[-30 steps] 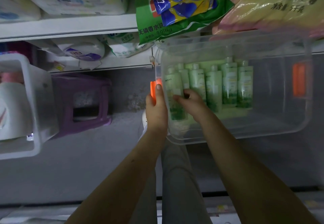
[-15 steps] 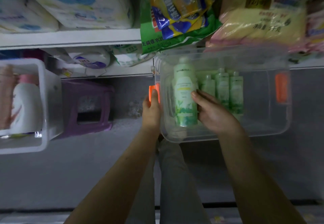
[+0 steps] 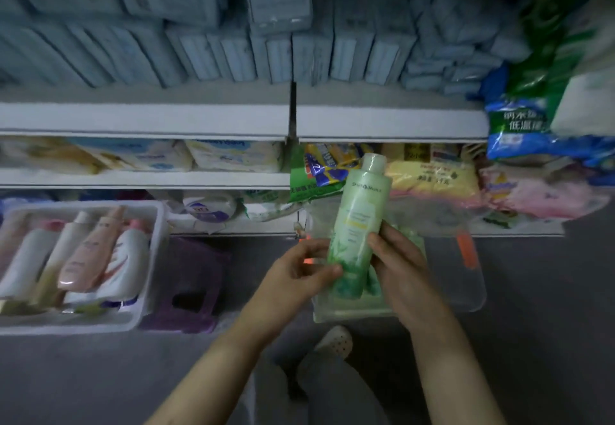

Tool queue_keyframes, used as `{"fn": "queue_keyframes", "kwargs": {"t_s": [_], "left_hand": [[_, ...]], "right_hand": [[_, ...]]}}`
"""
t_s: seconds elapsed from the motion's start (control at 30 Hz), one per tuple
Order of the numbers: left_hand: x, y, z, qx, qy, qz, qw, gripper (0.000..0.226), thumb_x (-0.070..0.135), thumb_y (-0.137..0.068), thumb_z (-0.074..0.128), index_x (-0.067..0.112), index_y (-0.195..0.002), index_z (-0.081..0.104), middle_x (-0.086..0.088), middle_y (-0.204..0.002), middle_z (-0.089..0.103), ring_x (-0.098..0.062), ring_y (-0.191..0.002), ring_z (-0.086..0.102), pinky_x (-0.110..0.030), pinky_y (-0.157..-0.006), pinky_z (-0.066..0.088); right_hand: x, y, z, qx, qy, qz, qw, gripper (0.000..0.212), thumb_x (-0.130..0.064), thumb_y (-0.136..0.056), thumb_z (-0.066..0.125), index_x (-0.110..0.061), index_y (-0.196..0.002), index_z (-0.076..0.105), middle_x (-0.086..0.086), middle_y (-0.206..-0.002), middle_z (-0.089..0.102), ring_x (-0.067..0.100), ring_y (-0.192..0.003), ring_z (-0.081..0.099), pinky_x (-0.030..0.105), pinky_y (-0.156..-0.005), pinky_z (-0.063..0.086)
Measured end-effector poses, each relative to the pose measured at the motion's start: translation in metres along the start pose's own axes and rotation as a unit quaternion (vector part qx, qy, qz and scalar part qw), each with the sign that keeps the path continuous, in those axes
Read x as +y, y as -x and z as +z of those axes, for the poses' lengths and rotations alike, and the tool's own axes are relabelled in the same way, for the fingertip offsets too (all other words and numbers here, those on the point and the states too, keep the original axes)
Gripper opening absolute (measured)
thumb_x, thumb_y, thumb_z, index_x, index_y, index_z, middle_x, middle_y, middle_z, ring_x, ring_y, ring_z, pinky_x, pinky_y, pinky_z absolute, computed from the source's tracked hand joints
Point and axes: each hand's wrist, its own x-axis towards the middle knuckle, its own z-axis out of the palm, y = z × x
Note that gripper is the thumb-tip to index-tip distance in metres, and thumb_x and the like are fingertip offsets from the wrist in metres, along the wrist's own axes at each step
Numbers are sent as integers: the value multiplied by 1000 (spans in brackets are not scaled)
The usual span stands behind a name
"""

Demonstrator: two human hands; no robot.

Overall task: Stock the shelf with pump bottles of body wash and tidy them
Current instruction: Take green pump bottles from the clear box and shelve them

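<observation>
1. Above the clear bin (image 3: 472, 294): green body wash bottle (image 3: 357, 221), cap up, leaning slightly right.
2. Right hand (image 3: 399, 268) gripped its lower right side; left hand (image 3: 299, 274) pinched its lower left edge.
3. Left of the clear bin: purple stool (image 3: 189, 278), then white tub (image 3: 146, 291) of pink and white bottles.

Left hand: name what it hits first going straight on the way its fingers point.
The green bottle: the left hand points rightward at its lower part, and its fingertips seem to pinch it.
</observation>
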Motion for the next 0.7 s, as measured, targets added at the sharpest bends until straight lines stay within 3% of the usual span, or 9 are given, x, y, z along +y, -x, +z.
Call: {"fn": "queue_keyframes", "kwargs": {"t_s": [0.1,0.2,0.3,0.4,0.5,0.6,0.7], "left_hand": [[16,22,-25,-13,-4,20,1000,37,10,-85,72,10,-120,63,-10,-112,72,-18,-97,67,-30,-88,55],[32,56,-66,16,-8,48,999,40,16,-82,75,10,-120,63,-11,-112,71,-20,-100,68,-28,-85,55],[40,104,-127,59,-31,83,994,42,27,-76,72,17,-117,64,-4,-109,73,-20,-102,69,-31,-89,56],[41,158,-200,97,-38,104,989,36,23,-83,73,16,-117,63,2,-99,75,-13,-93,70,-23,-79,55],[45,210,-274,155,-51,132,978,28,16,-85,73,13,-113,67,10,-90,72,-6,-81,65,-20,-72,53],[57,255,-335,197,-63,159,965,34,27,-80,78,22,-112,69,4,-105,70,-9,-84,65,-27,-77,56],[69,281,-380,236,-42,180,954,41,30,-77,79,19,-115,68,0,-105,72,-15,-93,67,-28,-78,56]], "right_hand": [[-7,13,39,-33,3,-7,999,59,-38,-73,77,-7,-122,65,19,-120,68,28,-112,65,37,-92,55],[-6,23,93,-67,1,2,998,44,-29,-75,65,-5,-112,66,16,-107,73,23,-98,71,31,-82,59],[8,34,164,-109,26,5,994,60,-50,-60,77,-11,-105,68,10,-96,75,17,-85,73,28,-72,59],[36,51,248,-138,102,-27,985,81,-66,-42,87,-17,-104,70,5,-102,75,17,-93,71,30,-79,59],[68,70,332,-169,137,-34,975,67,-47,-59,88,-14,-113,65,6,-106,74,27,-105,67,38,-91,54],[83,86,408,-209,114,-15,971,61,-34,-66,81,-10,-118,62,7,-103,74,26,-99,69,33,-78,57],[82,92,467,-250,117,-7,961,44,-17,-76,69,-7,-118,62,7,-101,75,22,-91,72,29,-72,59]]}}
